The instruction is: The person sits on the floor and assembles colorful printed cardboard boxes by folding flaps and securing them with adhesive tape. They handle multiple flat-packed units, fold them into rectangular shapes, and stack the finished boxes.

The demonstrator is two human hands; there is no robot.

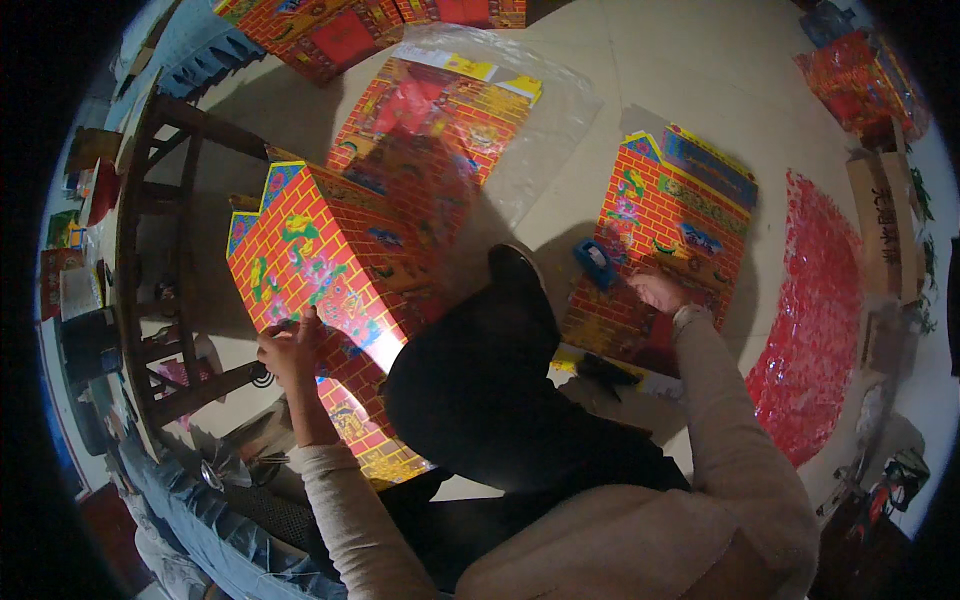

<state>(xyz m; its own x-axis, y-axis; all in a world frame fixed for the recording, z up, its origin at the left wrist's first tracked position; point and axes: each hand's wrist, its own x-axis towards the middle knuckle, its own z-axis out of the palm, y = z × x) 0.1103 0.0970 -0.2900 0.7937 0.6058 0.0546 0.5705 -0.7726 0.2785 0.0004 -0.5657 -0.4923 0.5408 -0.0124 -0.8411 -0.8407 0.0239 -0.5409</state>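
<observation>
A folded cardboard house (330, 260), printed with red and yellow bricks and flowers, stands tilted against my left leg. My left hand (290, 350) is closed at its left side, thumb on the printed panel and the other fingers partly hidden. On the floor to the right lies a flat printed cardboard sheet (670, 220) of the same pattern. My right hand (660, 290) rests over it with fingers curled together; what they pinch, if anything, is hidden. Just left of those fingers sits a small blue object (595, 262), its kind unclear. A black object (607, 373) lies at the sheet's near edge.
Clear plastic wrap (555, 120) partly covers more printed sheets (440, 110) ahead. Further printed cardboard houses (340, 40) stand at the far edge. A dark wooden stool frame (185, 250) is at left. Red shiny plastic (805, 320) and a brown carton (885, 225) lie right.
</observation>
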